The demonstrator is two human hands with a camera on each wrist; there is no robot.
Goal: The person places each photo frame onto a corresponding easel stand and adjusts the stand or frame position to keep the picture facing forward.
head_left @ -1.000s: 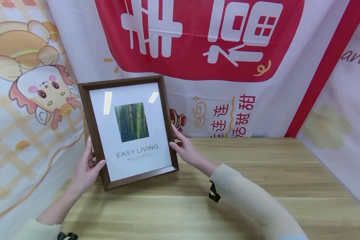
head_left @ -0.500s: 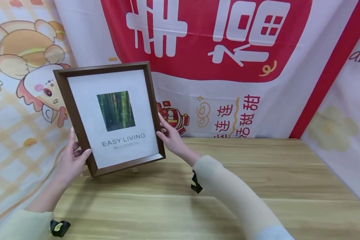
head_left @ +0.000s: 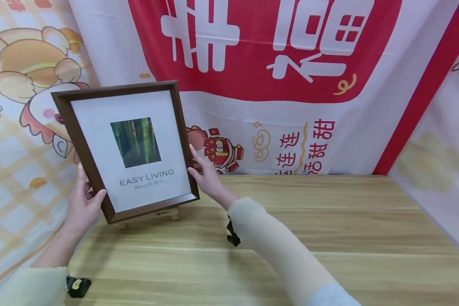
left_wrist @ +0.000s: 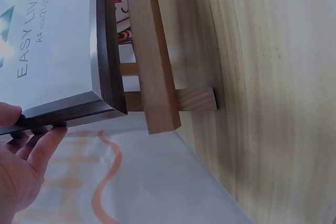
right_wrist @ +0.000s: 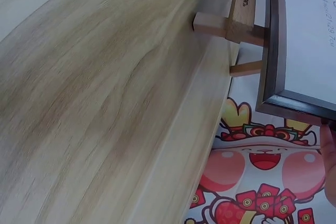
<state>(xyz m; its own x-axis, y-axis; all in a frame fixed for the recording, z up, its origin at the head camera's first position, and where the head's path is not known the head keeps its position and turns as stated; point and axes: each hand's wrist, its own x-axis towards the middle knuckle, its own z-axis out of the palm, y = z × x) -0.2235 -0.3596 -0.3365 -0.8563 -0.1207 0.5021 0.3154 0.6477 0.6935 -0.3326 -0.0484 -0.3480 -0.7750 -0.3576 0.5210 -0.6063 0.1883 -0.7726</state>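
Left hand (head_left: 84,204): pinches the lower left side of a dark-brown, rectangular picture frame (head_left: 81,144), thumb on the front, other fingers against the outer edge.
Right hand (head_left: 208,174): pinches the frame's right side, lower half.
Frame position: held up at the left of the pale, wood-grained table (head_left: 352,221), tilted, in front of a brown wooden easel (left_wrist: 152,51).
Head view: the frame hides most of the easel; a ledge and feet show below.
Left wrist view: a gap shows between frame and easel ledge; contact elsewhere cannot be told.
Right wrist view: dark lettering on the ledge; only a bit of the hand.
Inside the frame: a white printed sheet (head_left: 170,144) reading EASY LIVING, with a green bamboo picture (head_left: 135,142).
Behind: a red-and-white printed cloth (head_left: 252,85).
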